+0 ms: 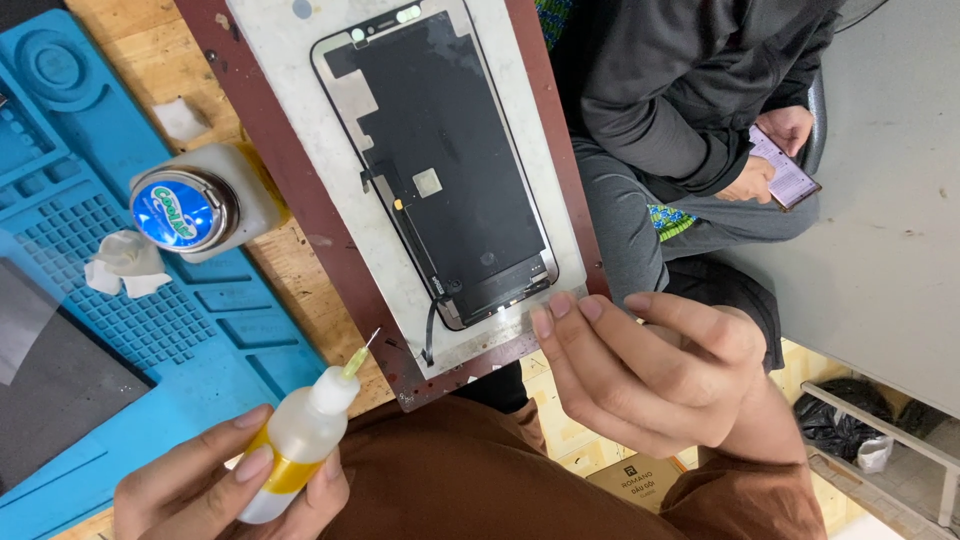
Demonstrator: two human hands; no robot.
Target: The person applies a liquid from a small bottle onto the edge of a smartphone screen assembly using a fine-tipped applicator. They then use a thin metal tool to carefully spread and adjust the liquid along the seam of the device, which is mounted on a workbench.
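At the tabletop's left edge I see a blue work mat (150,300) with crumpled white tissue (125,263) on it, and just beside it a white pump dispenser (200,205) with a shiny blue-topped cap. Near the front edge my left hand (215,478) is wrapped around a small squeeze bottle (295,440) with a yellow band, its needle tip aimed up toward the maroon-edged plate (290,170). On that plate's pale pad lies the phone screen assembly (440,160), back side up, lying slantwise. My right hand (650,370) pinches the plate's near corner with curled fingers. Past the tabletop's right edge sits another person (680,90) holding a phone (785,170).
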